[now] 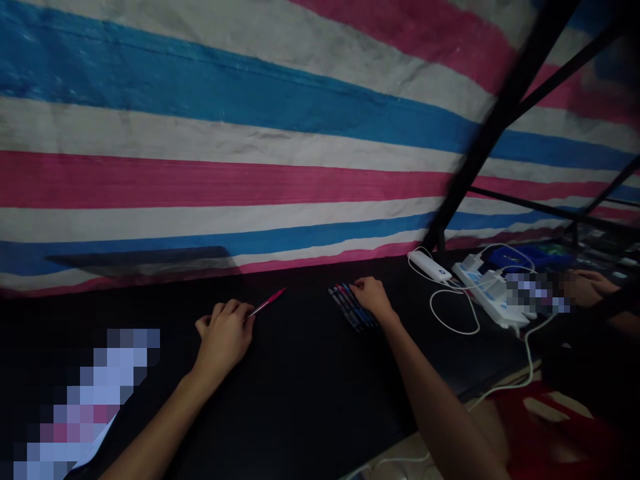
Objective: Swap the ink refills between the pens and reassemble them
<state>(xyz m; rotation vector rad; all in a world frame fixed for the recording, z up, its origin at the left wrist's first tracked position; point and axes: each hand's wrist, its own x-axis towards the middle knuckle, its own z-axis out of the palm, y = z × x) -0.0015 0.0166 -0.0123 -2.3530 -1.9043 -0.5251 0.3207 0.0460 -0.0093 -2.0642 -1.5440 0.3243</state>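
Note:
My left hand (227,333) rests low over the black tabletop (300,387), its fingers closed round the rear part of a red pen (269,301). The pen's red end points up and to the right, away from me. To the right, several dark pens (347,310) lie side by side in a slanted row, some with blue or red parts. My right hand (373,295) is at the upper right end of that row, fingers curled and pinched on a pen there. Its fingertips are partly hidden, and the hand covers some of the pens.
A white power strip (493,297) with plugs and looping cables lies on the right, beside a white device (429,265). Another person's hand (590,287) is beyond it. A blurred-out, pale flat item (95,400) lies at lower left. Striped sheeting (250,187) and a black metal post (480,147) stand behind.

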